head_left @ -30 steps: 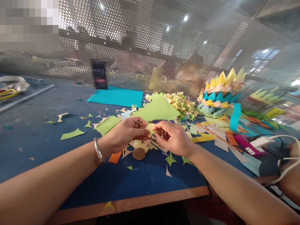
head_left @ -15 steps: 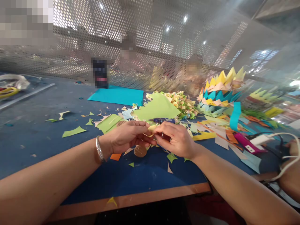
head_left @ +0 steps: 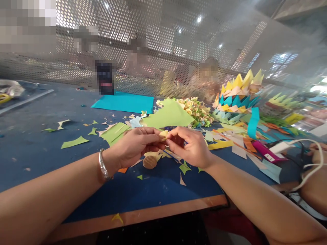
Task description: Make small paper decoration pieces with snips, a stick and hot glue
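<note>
Between the fingertips of my two hands is a small pale yellow paper piece (head_left: 164, 133). My left hand (head_left: 139, 143), below a silver bracelet, pinches it from the left. From the right, the thumb and forefinger of my right hand (head_left: 190, 144) close on its edge. A round brown disc (head_left: 150, 162) lies on the blue table just below my left fingers. Behind my hands is a large light green paper sheet (head_left: 170, 114), with a dark blue pen-like object (head_left: 167, 128) partly hidden in front of it.
A turquoise sheet (head_left: 125, 103) lies at the back, near a pile of small folded flowers (head_left: 198, 110). Layered paper crowns (head_left: 237, 98) stand at the right. Paper scraps surround my hands. A magenta power strip (head_left: 268, 151) with white cables sits near another person's arm (head_left: 315, 183).
The view has shifted slightly. My fingertips have changed position around the yellow piece, which now shows more upright between them. The brown disc is less covered by my left hand.
</note>
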### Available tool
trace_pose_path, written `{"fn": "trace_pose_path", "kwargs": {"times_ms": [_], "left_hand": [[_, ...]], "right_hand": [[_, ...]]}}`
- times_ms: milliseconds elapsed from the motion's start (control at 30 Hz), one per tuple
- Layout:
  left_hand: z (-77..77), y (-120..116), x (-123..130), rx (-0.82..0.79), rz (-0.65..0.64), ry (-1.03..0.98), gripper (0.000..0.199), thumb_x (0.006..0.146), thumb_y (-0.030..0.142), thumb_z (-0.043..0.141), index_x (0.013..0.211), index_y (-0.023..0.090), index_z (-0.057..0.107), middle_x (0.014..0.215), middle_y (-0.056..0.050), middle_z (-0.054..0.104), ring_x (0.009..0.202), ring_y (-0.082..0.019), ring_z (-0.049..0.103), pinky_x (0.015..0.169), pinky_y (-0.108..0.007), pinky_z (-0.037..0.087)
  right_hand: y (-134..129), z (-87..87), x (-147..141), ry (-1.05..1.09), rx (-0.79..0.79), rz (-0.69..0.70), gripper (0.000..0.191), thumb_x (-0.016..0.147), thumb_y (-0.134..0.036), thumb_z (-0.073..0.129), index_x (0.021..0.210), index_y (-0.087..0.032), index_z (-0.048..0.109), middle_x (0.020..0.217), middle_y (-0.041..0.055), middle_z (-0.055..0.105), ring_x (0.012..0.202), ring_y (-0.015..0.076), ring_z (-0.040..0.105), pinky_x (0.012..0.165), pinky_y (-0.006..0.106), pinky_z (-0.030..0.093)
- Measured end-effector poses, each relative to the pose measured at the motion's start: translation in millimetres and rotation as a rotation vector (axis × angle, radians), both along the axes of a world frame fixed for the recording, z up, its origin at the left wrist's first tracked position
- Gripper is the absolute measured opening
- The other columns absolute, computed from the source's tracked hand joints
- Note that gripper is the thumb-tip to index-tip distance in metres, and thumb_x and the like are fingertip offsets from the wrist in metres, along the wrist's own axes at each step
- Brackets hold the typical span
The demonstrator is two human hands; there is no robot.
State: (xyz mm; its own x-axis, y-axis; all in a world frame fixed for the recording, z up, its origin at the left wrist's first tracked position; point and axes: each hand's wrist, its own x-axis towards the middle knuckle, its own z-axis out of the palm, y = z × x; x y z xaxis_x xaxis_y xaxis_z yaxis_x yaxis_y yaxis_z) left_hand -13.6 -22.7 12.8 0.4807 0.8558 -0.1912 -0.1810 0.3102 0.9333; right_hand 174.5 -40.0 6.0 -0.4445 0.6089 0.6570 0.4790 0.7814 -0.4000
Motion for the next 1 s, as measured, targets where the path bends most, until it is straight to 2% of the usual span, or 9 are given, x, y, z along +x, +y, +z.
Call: {"fn": "trace_pose_path", "kwargs": {"times_ms": [300, 500, 733, 1000], "left_hand": [[-0.2, -4.2, 3.8, 0.157, 0.015, 0.039, 0.019, 0.083, 0.02, 0.061, 0.068, 0.013, 0.071, 0.068, -0.005, 0.072, 0.065, -0.013, 0.069, 0.067, -0.022, 0.054], [1.2, -5.5, 3.0, 0.24, 0.003, 0.1, 0.012, 0.077, 0.026, 0.069, 0.074, 0.015, 0.072, 0.071, -0.003, 0.074, 0.071, -0.014, 0.07, 0.072, -0.023, 0.054], [-2.1, -2.7, 1.5, 0.333, 0.021, 0.201, 0.01, 0.076, 0.025, 0.07, 0.074, 0.016, 0.071, 0.068, -0.001, 0.073, 0.068, -0.013, 0.07, 0.069, -0.023, 0.056], [0.8, -4.5, 1.6, 0.38, 0.012, 0.255, 0.011, 0.079, 0.025, 0.068, 0.071, 0.017, 0.071, 0.068, -0.004, 0.074, 0.066, -0.015, 0.071, 0.067, -0.025, 0.057]], "right_hand": [[3.0, -3.1, 0.0, 0.173, -0.272, -0.017, 0.007, 0.084, -0.021, 0.062, 0.08, -0.018, 0.056, 0.064, -0.003, 0.057, 0.048, 0.0062, 0.047, 0.045, 0.019, 0.039], [4.7, -3.9, 0.4, 0.214, -0.364, -0.018, 0.012, 0.085, -0.027, 0.063, 0.081, -0.018, 0.057, 0.064, -0.003, 0.057, 0.048, 0.0061, 0.046, 0.043, 0.019, 0.037], [4.6, -5.1, -0.6, 0.223, -0.387, -0.025, 0.013, 0.085, -0.028, 0.064, 0.081, -0.017, 0.058, 0.064, -0.0036, 0.056, 0.048, 0.0053, 0.045, 0.042, 0.018, 0.036], [5.4, -4.9, 0.4, 0.202, -0.389, -0.029, 0.012, 0.084, -0.027, 0.065, 0.081, -0.018, 0.058, 0.063, -0.004, 0.056, 0.047, 0.0054, 0.045, 0.042, 0.018, 0.036]]}}
